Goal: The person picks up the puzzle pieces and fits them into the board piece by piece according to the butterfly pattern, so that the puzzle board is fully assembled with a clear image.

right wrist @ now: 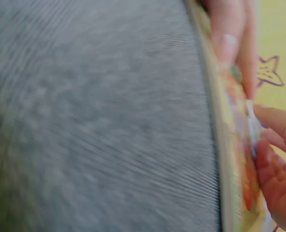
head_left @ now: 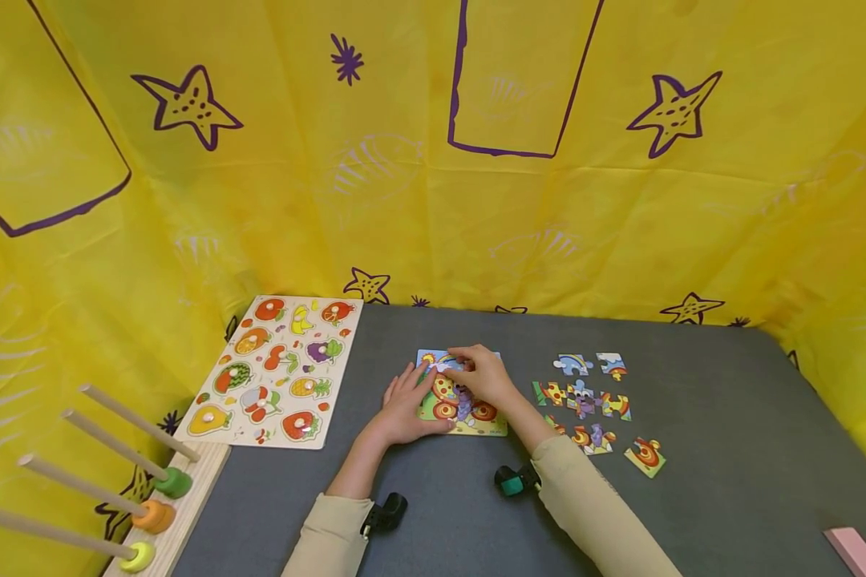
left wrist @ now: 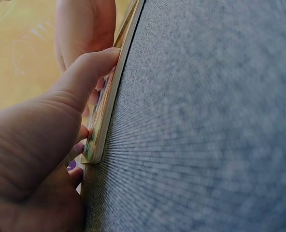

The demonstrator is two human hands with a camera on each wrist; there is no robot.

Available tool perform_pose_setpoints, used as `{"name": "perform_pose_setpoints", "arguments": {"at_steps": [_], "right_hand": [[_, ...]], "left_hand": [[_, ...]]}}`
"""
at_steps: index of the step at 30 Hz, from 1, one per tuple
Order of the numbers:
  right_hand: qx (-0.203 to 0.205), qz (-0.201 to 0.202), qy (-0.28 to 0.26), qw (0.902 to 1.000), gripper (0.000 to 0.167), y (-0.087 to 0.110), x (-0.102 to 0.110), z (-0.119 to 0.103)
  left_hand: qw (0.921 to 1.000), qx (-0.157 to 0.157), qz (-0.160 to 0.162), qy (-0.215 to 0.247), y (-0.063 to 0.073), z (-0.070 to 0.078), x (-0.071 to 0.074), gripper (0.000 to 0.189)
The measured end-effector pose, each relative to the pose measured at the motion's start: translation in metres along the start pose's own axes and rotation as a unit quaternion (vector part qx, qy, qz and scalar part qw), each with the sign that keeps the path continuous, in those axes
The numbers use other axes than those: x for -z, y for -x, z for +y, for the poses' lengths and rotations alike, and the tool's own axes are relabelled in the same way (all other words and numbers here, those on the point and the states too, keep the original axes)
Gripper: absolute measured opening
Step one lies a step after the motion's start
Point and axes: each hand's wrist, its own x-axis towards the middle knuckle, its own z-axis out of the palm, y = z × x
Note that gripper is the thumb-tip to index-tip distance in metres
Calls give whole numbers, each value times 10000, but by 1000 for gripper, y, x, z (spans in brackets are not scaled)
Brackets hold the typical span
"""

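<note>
A butterfly picture puzzle board (head_left: 494, 429) lies on the dark table, partly covered by both hands. My left hand (head_left: 407, 413) rests on its left side with fairly straight fingers, and the thumb touches the near edge of the board, as the left wrist view also shows. Over the board's upper part, my right hand (head_left: 487, 377) pinches a thin jigsaw piece (right wrist: 252, 130) between thumb and fingers; its picture side is mostly hidden. One left fingertip comes close to this piece in the right wrist view. Several loose jigsaw pieces (head_left: 583, 401) lie right of the board.
A fruit peg puzzle (head_left: 241, 425) lies at the left. Nearer stands a wooden base (head_left: 205, 473) with upright rods and coloured rings (head_left: 155, 517). One corner piece (head_left: 645, 457) lies apart from the others. A pink block (head_left: 857, 551) sits at the near right. Yellow cloth (head_left: 418, 216) hangs behind.
</note>
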Motion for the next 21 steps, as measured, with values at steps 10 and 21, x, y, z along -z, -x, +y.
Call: {"name": "perform_pose_setpoints", "arguments": {"at_steps": [10, 21], "right_hand": [[-327, 511, 71, 9981, 14, 19, 55, 32], [-783, 995, 1073, 9861, 34, 53, 119, 85]], "left_hand": [[10000, 17, 29, 17, 0, 1, 0, 96], [10000, -3, -11, -73, -1, -1, -2, 96]]}}
